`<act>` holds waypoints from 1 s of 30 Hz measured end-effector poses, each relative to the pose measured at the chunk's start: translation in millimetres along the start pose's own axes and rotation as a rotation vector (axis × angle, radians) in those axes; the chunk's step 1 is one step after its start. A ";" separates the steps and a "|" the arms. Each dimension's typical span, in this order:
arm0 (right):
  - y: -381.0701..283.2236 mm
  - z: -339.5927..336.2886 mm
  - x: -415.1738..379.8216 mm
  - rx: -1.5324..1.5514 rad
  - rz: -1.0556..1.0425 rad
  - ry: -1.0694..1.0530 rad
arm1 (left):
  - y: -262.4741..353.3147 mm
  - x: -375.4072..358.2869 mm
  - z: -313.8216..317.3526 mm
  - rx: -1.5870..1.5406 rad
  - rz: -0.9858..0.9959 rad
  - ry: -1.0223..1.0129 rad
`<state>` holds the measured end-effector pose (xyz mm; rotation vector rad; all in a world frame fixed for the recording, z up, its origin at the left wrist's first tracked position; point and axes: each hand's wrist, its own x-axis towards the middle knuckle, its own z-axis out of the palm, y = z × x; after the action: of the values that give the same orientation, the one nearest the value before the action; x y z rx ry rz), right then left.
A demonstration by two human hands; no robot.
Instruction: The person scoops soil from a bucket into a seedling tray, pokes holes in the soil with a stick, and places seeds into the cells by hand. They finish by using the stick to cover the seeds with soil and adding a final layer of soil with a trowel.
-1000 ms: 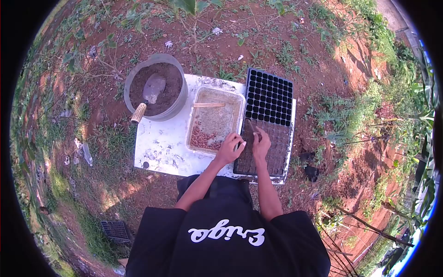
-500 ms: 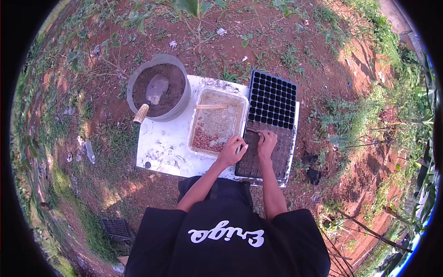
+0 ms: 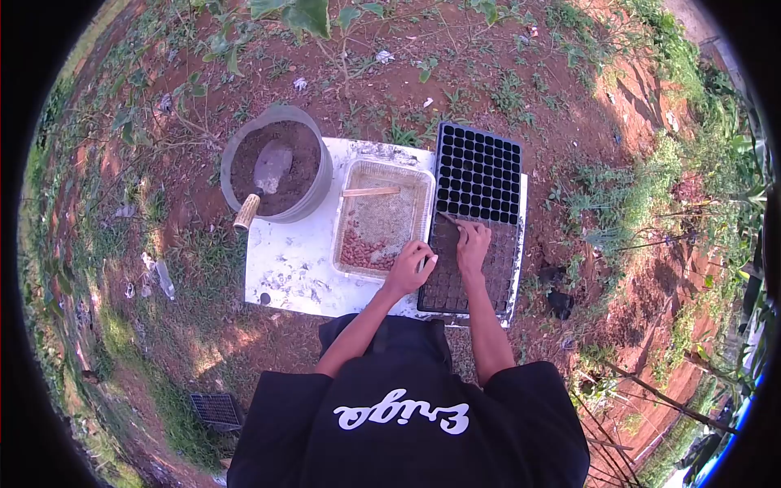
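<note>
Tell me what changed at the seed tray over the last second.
The right hand, pinching a thin stick, shifted slightly along the soil-filled part of the seed tray, the stick's tip staying near the edge of the filled cells. The left hand stayed curled between the tray and the clear tub. The bucket with its trowel did not move.

Bare reddish soil [image 3: 455,61] spreads all around, patched with grass [image 3: 195,252] and low weeds [image 3: 643,187]. A white board [image 3: 293,260], smudged with dirt, lies flat on the ground. Sunlight falls in bright patches (strongest on the right side). A small black tray [image 3: 215,409] sits apart at lower left.
</note>
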<state>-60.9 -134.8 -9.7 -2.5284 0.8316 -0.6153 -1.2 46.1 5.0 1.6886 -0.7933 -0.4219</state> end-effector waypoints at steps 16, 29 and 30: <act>3.7 0.3 -58.7 -0.111 0.358 0.291 | -5.5 0.8 0.9 0.015 0.015 -0.018; -34.3 28.4 -67.6 0.143 0.405 0.259 | -4.3 -8.4 -52.4 0.124 -0.010 -0.022; -35.9 28.4 -67.8 0.146 0.400 0.225 | -5.2 -11.3 -58.3 0.178 -0.014 -0.011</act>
<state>-79.1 -58.8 -33.9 -2.1031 1.2792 -0.7969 30.2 95.9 14.3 1.8592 -0.8482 -0.3791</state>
